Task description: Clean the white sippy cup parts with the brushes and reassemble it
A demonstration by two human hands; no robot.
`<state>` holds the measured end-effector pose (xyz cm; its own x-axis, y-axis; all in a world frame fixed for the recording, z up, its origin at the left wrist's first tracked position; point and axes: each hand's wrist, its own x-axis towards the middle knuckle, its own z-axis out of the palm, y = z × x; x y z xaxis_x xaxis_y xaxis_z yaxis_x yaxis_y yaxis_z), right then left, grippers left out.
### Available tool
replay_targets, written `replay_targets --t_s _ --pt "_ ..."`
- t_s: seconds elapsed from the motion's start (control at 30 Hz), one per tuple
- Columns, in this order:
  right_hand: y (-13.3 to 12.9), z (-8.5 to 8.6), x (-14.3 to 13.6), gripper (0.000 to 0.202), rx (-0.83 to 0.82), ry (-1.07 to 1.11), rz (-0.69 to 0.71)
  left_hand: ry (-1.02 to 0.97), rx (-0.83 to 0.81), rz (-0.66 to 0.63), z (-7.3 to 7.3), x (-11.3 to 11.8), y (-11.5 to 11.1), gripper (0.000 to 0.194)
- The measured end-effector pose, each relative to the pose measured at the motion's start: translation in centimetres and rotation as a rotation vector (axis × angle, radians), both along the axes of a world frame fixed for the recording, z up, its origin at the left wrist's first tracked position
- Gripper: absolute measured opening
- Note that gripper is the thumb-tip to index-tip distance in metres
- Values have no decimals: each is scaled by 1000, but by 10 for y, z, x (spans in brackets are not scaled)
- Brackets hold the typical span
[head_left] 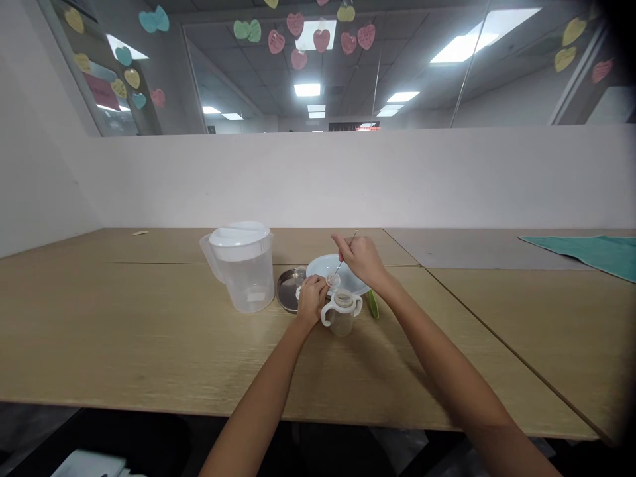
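My left hand (312, 296) is closed round a small clear-and-white piece (332, 281), low over the front of a pale blue plate (354, 285). Above the plate, my right hand (364, 257) pinches a thin metal rod (340, 267), whose lower end reaches the small piece. An open clear cup with two white handles (342, 320) stands upright just in front of my hands. A round metal dish (287, 291) lies left of my left hand, with a clear item in it that I cannot make out. Beside the plate's right edge is a green object (373, 305).
A lidded clear pitcher (250, 281) stands left of the metal dish. On the wooden table (149, 331), a teal cloth (596, 250) lies at the far right over a grey area. A small pale item (140, 232) is at the back left. The wall rises behind.
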<state>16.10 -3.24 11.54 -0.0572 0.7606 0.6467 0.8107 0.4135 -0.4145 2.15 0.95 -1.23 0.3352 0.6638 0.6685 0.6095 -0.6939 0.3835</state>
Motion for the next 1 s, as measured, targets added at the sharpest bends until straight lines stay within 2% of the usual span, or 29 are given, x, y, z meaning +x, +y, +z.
replay_targets --t_s 0.1,0.27,0.53,0.87,1.0 --pt "-1 0 -1 65 12 -37 1 -6 -5 -4 0 0 -1 27" --pt "0 0 1 64 51 -72 -86 -17 -1 -9 1 0 -1 28" --pt "-1 0 1 64 2 40 33 5 10 20 -3 1 1 29" --pt "-2 1 1 58 44 -98 -95 17 25 -11 -2 0 0 30" --pt "-5 2 -1 59 20 -53 -53 14 29 -4 -2 0 0 31"
